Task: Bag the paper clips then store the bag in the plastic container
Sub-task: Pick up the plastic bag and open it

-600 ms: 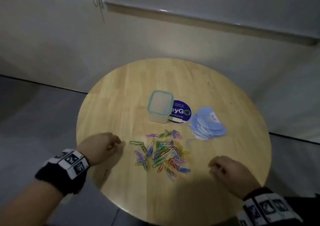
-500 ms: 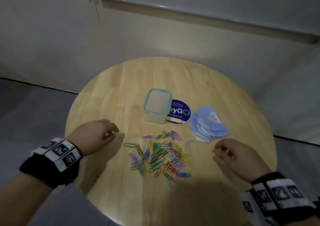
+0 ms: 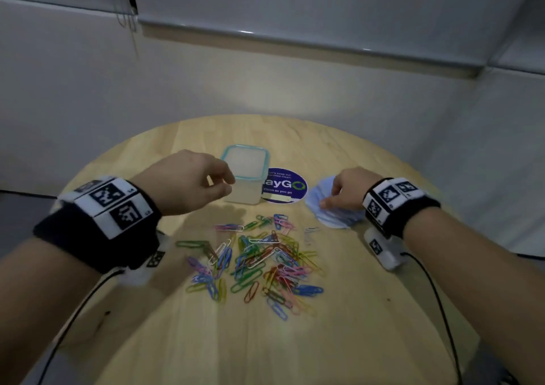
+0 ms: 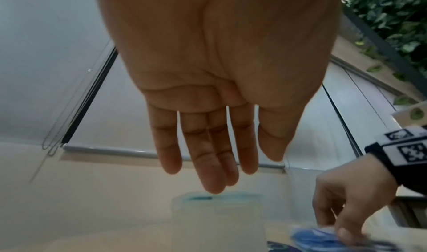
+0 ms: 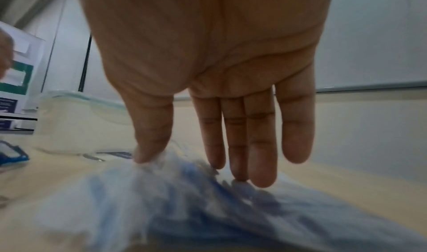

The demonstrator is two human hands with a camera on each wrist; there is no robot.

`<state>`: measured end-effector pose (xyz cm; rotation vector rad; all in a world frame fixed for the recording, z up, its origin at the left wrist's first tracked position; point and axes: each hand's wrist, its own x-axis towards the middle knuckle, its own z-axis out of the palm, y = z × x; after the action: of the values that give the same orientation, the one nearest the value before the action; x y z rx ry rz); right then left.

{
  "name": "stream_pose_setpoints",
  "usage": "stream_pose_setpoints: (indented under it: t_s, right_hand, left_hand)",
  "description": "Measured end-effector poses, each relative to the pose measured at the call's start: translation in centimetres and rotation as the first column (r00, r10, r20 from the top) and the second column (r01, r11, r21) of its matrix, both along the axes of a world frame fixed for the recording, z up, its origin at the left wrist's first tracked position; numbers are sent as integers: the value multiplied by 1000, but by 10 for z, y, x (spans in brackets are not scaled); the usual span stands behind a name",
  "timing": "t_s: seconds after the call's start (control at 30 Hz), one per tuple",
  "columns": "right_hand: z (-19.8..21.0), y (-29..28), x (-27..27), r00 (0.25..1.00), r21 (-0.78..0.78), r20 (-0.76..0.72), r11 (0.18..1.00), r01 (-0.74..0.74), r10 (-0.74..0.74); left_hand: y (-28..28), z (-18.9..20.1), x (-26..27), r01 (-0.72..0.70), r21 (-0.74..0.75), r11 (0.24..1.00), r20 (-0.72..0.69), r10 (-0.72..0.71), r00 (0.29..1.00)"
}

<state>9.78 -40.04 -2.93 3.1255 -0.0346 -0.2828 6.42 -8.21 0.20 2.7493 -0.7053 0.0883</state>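
Several coloured paper clips [image 3: 259, 262] lie scattered in the middle of the round wooden table [image 3: 368, 311]. Behind them stands the lidded plastic container [image 3: 246, 175] with a teal rim, also in the left wrist view [image 4: 217, 217] and the right wrist view [image 5: 76, 124]. My left hand [image 3: 227, 184] hovers at the container's left side, its fingers [image 4: 212, 164] straight and holding nothing. To the right lies a pile of blue and white bags [image 3: 336, 218]. My right hand [image 3: 330, 198] rests thumb and fingertips [image 5: 261, 164] on that pile [image 5: 184, 197].
A round purple sticker [image 3: 284, 188] lies flat between the container and the bags. Black cables [image 3: 439, 302] run from both wrists across the table's near edges. A pale wall [image 3: 265, 75] rises just behind the table.
Both hands have moved forward past the clips. The left now reaches the container and the right has landed on the bag pile. The head camera has come closer.
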Motion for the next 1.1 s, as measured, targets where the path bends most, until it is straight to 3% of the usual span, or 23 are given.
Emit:
stream_pose_setpoints:
  t_s: [0.2,0.37,0.5,0.6,0.7,0.77,0.83,0.93,1.0,1.1]
  right_hand:
    - [17,1,-15,998,130,7,990,57,-58]
    - [40,-7,-35,989,64,147,998,28,-37]
    - [80,8,-70,950,206,300,967,-151,84]
    - [97,36,-102,914,406,304,831,-381,271]
    - [101,62,-128,858,545,342,663,-514,384]
    - [99,74,-136,830,587,393,587,-558,396]
    - [96,83,-141,817,620,438,531,-577,376]
    - [95,90,-150,825,690,446,452,-564,347]
    - [96,92,-156,823,689,444,451,-566,355]
    - [97,98,-160,820,636,455,518,-572,347]
  left_hand:
    - [-5,13,-27,-21,-119,993,-56,15,998]
    - [-11,26,-43,-34,-196,980,-21,30,999]
    - [-24,32,-55,-14,-360,933,-13,10,1000]
    - [-35,38,-68,65,-450,891,-133,-139,981]
    - [-45,38,-82,160,-567,808,-356,-415,837]
    - [-47,36,-93,112,-693,712,-468,-562,682]
    - [-47,30,-102,-11,-811,586,-493,-672,553]
    - [-45,24,-113,-126,-873,471,-467,-731,498]
    - [-42,25,-118,-141,-867,478,-477,-715,511]
    - [-37,26,-123,-109,-854,509,-485,-702,521]
